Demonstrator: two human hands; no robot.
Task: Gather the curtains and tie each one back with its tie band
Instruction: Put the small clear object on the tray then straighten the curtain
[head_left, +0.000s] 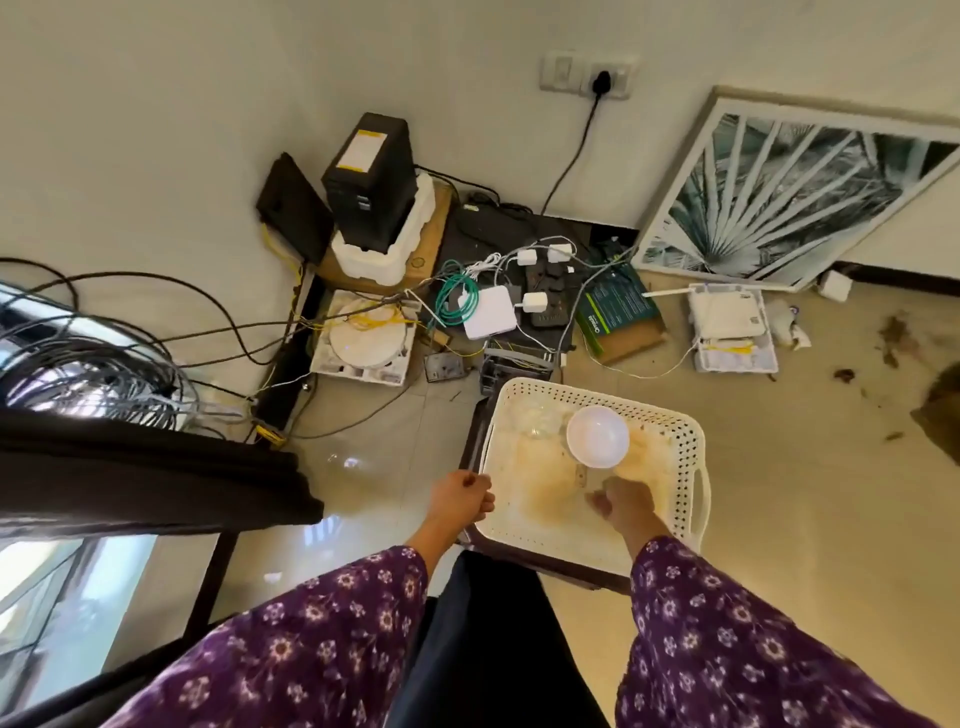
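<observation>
**Two hands at a basket, curtain not yet touched**

Two arms in purple flowered sleeves reach down and forward, seen from a camera worn on the person's head. The left hand (460, 501) is clenched into a fist just beside the near left corner of a white perforated basket (688, 457), and nothing shows inside it. The right hand (623, 506) hangs inside the basket with its fingers curled downward. I cannot tell whether they pinch anything.

The basket sits on a dark stool (571, 569) and holds a white bowl (597, 435) and pale, cream-coloured material. A small strip lies near the right hand, but it is too unclear to call it a tie band. No tie band can be picked out with certainty.

The curtain (156, 467) is dark brown and lies in heavy folds at the left edge of the view, above a bright window (62, 597). It is well to the left of both hands, and neither hand touches it. Beyond the basket, routers, chargers and a tangle of cables (93, 374) crowd the floor by the wall, with a framed picture (779, 192) leaning to the right.

This looks like the very start of the task — possibly a search of the basket for a band. Next, the person probably has to turn left, sweep the folds together with one hand and wrap a band round them with the other.
</observation>
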